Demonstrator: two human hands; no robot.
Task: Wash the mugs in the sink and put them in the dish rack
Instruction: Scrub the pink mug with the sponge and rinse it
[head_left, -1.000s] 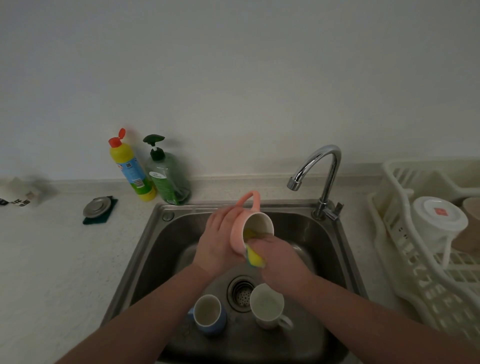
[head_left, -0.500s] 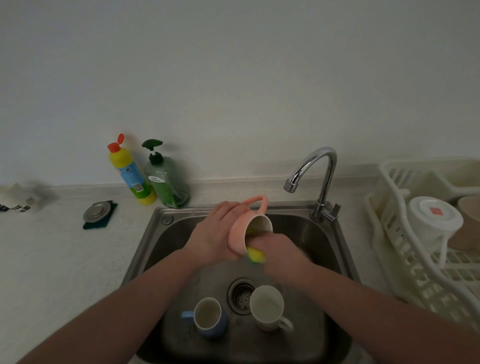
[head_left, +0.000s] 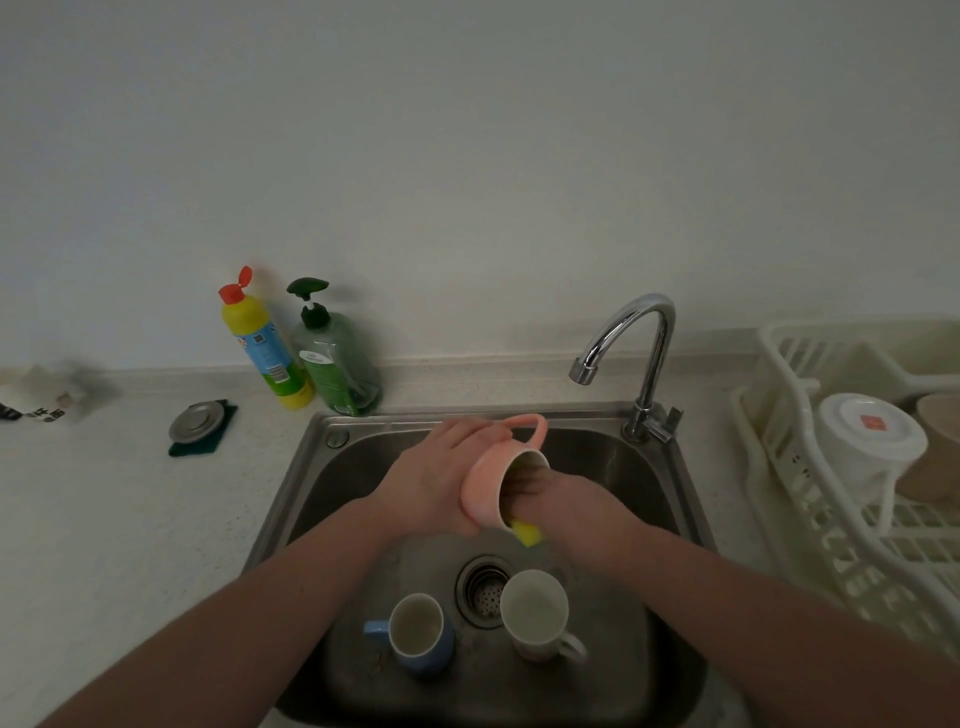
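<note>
My left hand (head_left: 431, 475) grips the pink mug (head_left: 493, 483) over the sink (head_left: 670, 499) while my right hand (head_left: 576, 506) holds the yellow sponge (head_left: 527, 532) inside it (scrubbing step), rinse next.

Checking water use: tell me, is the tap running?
No, the faucet shows no stream; its spout ends over the sink with nothing falling.

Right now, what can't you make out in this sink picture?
Head view only:
- Right hand fingers and most of the sponge: hidden inside the pink mug.
- Dish rack: cut off by the right edge.
- Object at far left: blurred, unidentifiable.
</note>
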